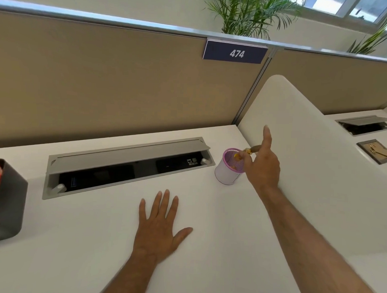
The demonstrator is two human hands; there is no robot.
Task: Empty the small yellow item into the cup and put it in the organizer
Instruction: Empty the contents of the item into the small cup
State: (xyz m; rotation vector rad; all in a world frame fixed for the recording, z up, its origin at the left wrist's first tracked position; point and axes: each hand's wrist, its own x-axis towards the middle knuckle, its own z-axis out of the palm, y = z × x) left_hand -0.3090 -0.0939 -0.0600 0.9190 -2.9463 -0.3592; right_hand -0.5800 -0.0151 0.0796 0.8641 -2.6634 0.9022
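A pink mesh cup (228, 171) stands on the white desk (97, 241) near the right divider. My right hand (263, 166) hovers just right of its rim, index finger raised, gripping a small yellow item (247, 151) tilted over the cup's mouth. Small yellow bits (237, 156) show at the rim inside the cup. My left hand (159, 224) lies flat on the desk, fingers spread, holding nothing. A dark grey organizer (8, 203) sits at the far left edge, with orange and red things in it.
An open grey cable tray (126, 163) runs across the desk behind my left hand. A white curved divider (309, 139) rises on the right, a tan partition panel (124, 82) at the back with a "474" sign (235, 53).
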